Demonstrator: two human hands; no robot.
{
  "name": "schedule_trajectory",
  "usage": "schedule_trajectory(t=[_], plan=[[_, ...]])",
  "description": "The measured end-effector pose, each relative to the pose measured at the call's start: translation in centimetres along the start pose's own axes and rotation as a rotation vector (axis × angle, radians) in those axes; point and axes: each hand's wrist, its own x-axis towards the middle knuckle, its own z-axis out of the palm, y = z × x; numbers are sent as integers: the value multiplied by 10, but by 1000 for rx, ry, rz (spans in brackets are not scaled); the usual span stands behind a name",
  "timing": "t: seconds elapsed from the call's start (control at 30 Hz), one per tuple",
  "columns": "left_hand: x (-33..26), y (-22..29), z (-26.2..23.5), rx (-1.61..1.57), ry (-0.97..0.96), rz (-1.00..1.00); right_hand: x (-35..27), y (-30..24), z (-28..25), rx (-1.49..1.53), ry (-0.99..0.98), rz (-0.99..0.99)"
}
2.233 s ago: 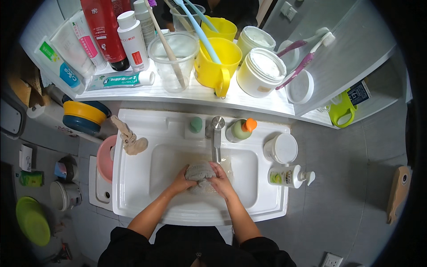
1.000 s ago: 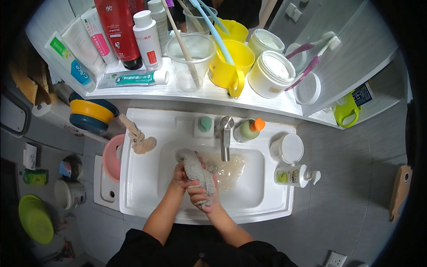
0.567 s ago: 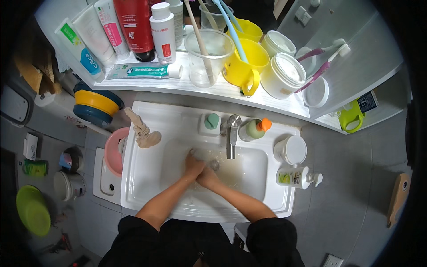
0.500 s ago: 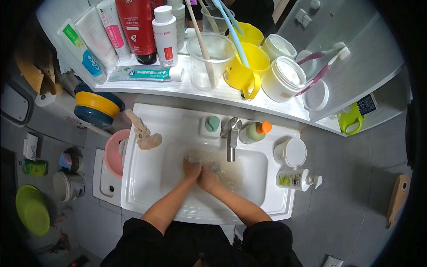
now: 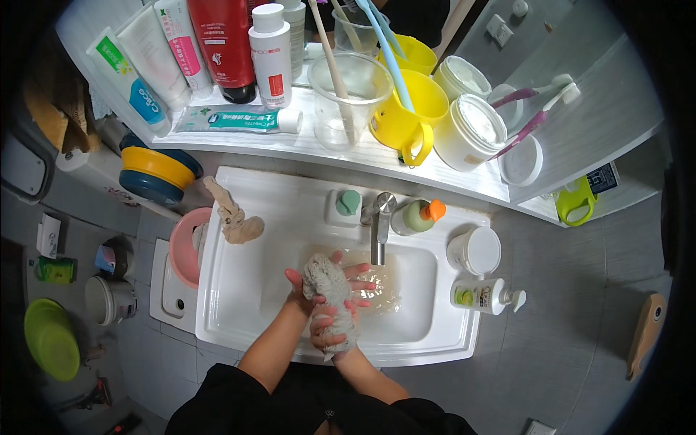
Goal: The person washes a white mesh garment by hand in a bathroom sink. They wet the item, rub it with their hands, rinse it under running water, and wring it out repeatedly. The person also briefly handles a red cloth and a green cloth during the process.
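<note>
A wet, light grey cloth (image 5: 326, 279), bunched into a long roll, is held above the near part of the white sink basin (image 5: 417, 297). My left hand (image 5: 296, 290) bears its upper end on the palm; the fingers spread out past the cloth on the right and the thumb sticks up on the left. Lower down, my right hand (image 5: 326, 330) wraps its fingers round the cloth. Cloudy brownish water (image 5: 380, 293) lies in the basin below. The steel faucet (image 5: 379, 232) stands just beyond the hands, and no stream shows under its spout.
A twisted beige cloth (image 5: 235, 217) lies on the sink's left rim. Along the back and right rim stand a green-topped container (image 5: 346, 204), an orange-topped pump bottle (image 5: 418, 216), a white tub (image 5: 475, 250) and a white pump bottle (image 5: 482, 296). A crowded shelf (image 5: 304, 148) overhangs the back.
Both hands have come up out of the water and toward me, bringing the grey cloth into full view. The left fingers now spread out.
</note>
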Motion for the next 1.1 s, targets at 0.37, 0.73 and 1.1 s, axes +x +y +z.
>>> schedule_trajectory(t=[0.37, 0.73, 1.1], plan=[[3, 8, 25, 800, 890, -251, -2, -27, 46, -1313, 988, 239], [-90, -29, -132, 1192, 1499, 39, 4, -97, -59, -2714, 1138, 251], [-141, 17, -20, 556, 1390, 5, -39, -175, -76, -2915, 895, 551]])
